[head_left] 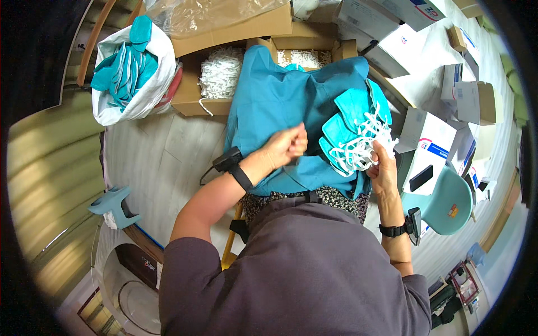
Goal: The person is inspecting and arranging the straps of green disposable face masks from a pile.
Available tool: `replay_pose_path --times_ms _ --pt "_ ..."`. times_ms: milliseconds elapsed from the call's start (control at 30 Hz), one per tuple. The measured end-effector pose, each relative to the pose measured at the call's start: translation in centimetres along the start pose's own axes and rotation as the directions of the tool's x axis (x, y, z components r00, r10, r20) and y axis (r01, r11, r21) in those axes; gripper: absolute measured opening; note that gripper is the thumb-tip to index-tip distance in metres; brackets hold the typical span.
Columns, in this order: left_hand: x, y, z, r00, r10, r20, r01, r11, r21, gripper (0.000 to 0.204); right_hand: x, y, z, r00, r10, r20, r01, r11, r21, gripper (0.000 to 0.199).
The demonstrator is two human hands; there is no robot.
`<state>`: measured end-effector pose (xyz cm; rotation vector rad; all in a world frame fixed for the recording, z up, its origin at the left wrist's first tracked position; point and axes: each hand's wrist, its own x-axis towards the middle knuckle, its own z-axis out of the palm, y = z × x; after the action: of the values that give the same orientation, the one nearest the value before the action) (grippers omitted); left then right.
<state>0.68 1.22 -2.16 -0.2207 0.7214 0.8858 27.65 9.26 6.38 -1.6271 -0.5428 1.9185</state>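
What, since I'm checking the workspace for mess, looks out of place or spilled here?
One white cord droops over the near edge of the open brown cardboard box, while the white tangled pile sits inside. At right, white cardboard cartons lie jumbled at differing angles.

Two hands (286,144); two black wristbands (242,179); one white sack (105,110); one blue lap cloth (277,101); teal pads (353,106) overlapping, uncountable.

Teal flat pieces (348,112), several, rounded edges, bundled and fanned beyond and left of my right hand (384,168). White straps (358,150), attached, looped and tangled, bunched against that hand and gripped there.
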Motion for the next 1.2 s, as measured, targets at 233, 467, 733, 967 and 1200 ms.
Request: replay_pose_path --times_ms 233,467,733,967,1200 --pt "5.8 14.2 4.5 0.919 0.38 -0.107 -0.374 0.924 0.076 0.039 0.2 0.2 0.8 0.999 0.013 -0.03 -0.016 0.995 -0.096 0.015" --pt "18.3 21.9 -0.4 0.83 0.501 -0.246 0.068 0.348 0.935 0.074 0.6 1.0 1.3 0.996 0.027 -0.09 -0.029 0.999 -0.023 0.009" --pt "26.4 20.3 -9.6 0.852 0.436 0.29 0.243 -0.82 0.519 0.046 -0.6 2.1 2.1 0.973 -0.076 -0.219 0.075 0.997 -0.01 0.034" --pt "27.9 21.2 -10.5 0.915 0.267 0.304 0.154 -0.925 0.347 0.018 -0.4 1.7 2.7 0.959 -0.108 -0.263 0.099 0.994 -0.05 0.037" --pt "24.8 20.6 -3.1 0.864 0.46 0.205 0.223 -0.715 0.663 0.012 0.3 1.8 1.2 0.974 -0.077 -0.212 0.072 0.997 -0.032 0.027"
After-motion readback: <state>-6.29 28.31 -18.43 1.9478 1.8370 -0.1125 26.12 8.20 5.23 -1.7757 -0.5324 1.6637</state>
